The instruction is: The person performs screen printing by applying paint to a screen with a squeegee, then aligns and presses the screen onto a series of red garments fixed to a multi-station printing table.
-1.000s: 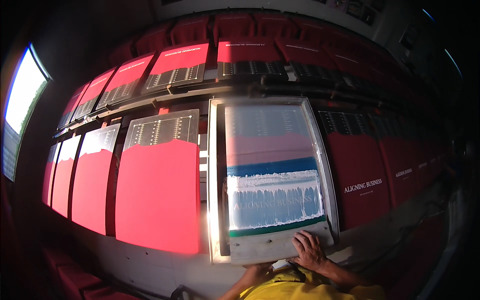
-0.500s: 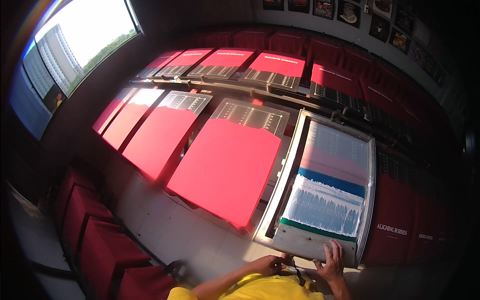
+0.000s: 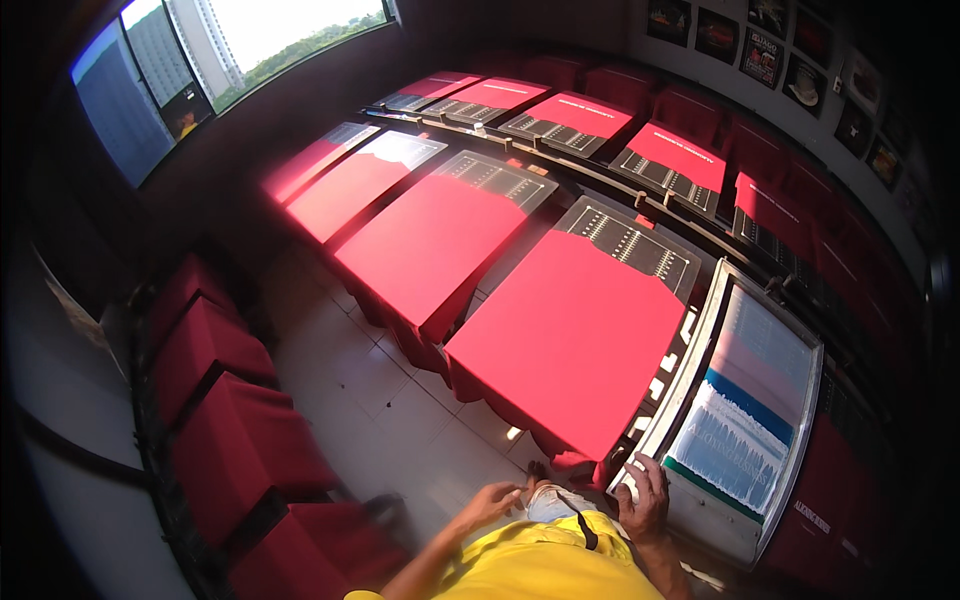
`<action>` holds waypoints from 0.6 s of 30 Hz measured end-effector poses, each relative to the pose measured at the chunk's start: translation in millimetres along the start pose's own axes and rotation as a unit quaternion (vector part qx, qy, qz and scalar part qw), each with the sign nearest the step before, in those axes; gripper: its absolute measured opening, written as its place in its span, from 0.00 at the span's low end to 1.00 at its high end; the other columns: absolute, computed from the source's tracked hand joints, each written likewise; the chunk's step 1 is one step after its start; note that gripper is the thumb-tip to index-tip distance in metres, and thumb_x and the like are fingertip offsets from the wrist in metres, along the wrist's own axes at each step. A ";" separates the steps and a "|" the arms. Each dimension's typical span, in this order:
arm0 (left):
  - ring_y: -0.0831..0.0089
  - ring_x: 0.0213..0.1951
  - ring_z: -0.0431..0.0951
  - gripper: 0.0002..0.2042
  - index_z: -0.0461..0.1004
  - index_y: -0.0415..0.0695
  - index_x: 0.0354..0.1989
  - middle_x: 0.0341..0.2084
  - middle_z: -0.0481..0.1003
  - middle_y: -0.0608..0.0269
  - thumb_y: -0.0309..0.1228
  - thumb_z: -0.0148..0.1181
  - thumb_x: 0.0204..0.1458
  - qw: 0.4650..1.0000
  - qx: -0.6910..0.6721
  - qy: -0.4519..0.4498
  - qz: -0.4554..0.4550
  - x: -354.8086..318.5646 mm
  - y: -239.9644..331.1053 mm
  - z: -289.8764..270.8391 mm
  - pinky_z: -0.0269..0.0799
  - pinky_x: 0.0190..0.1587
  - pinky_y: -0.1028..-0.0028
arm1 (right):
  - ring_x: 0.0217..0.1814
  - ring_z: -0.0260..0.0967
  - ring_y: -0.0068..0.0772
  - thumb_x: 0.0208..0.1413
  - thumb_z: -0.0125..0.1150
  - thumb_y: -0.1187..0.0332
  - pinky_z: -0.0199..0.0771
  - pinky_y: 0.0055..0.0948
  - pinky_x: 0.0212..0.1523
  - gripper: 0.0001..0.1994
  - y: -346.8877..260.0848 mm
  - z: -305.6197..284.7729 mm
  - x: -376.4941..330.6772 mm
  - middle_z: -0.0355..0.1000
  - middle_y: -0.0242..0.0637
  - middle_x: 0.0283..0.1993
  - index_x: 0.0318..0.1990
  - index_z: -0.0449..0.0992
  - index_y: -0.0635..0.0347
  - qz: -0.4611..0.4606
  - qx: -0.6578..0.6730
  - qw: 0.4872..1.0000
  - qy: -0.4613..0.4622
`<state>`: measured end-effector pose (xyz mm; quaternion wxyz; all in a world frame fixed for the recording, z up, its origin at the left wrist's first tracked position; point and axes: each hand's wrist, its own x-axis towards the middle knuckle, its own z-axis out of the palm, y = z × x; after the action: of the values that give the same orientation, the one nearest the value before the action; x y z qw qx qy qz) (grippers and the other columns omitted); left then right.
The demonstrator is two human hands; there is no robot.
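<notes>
The screen-printing frame (image 3: 690, 370) lies at the right, with a pale mesh, a blue band, a green strip and white ink smeared over its lettering. My right hand (image 3: 645, 505) is at the frame's near left corner, its fingers curled over the edge and thumb apart; the grip's underside is hidden. My left hand (image 3: 497, 502) hangs before my body near the pale shorts, holding nothing I can see, its fingers loosely apart. Just left of the frame, a red shirt panel (image 3: 570, 340) lies flat on a dark printing board (image 3: 640, 245) with white grid marks.
More red panels (image 3: 435, 245) on boards run away to the far left. A second row (image 3: 665, 155) with white lettering stands beyond a dark rail. Red-draped boards (image 3: 235, 430) line the lower left along the tiled floor (image 3: 385, 435). A window (image 3: 270, 45) is at upper left.
The view has swung left, so the frame appears farther right. My right hand has moved along the frame's near edge to its left corner. My left hand has moved left, away from my waist.
</notes>
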<state>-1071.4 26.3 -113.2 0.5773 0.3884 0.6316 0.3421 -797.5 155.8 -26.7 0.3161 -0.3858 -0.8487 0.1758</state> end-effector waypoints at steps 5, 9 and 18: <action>0.75 0.34 0.76 0.21 0.75 0.45 0.57 0.37 0.80 0.63 0.46 0.49 0.65 0.998 -0.027 0.047 -0.008 15.1 0.8 -83.1 0.73 0.37 0.74 | 0.56 0.67 0.55 0.60 0.57 0.63 0.67 0.49 0.57 0.15 -36.0 61.1 85.2 0.68 0.52 0.55 0.48 0.74 0.66 -0.036 0.034 0.999 0.004; 0.74 0.33 0.77 0.20 0.72 0.40 0.58 0.36 0.80 0.60 0.40 0.49 0.66 0.998 0.001 0.067 -0.020 21.3 16.6 -167.0 0.74 0.38 0.73 | 0.56 0.69 0.54 0.59 0.59 0.69 0.70 0.46 0.56 0.14 -63.1 133.0 162.1 0.70 0.52 0.54 0.50 0.73 0.66 -0.005 0.108 0.994 0.021; 0.78 0.32 0.76 0.19 0.75 0.42 0.55 0.33 0.81 0.64 0.42 0.51 0.65 0.979 -0.067 0.193 -0.006 18.2 37.6 -386.8 0.70 0.32 0.77 | 0.60 0.68 0.50 0.64 0.57 0.67 0.74 0.42 0.56 0.21 -106.6 304.6 309.9 0.65 0.53 0.61 0.61 0.65 0.68 0.106 0.282 0.953 0.030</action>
<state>-1453.3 66.1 -50.0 0.4712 0.2720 0.7088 0.4490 -1215.9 308.3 -69.5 0.4169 -0.3737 -0.7093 0.4283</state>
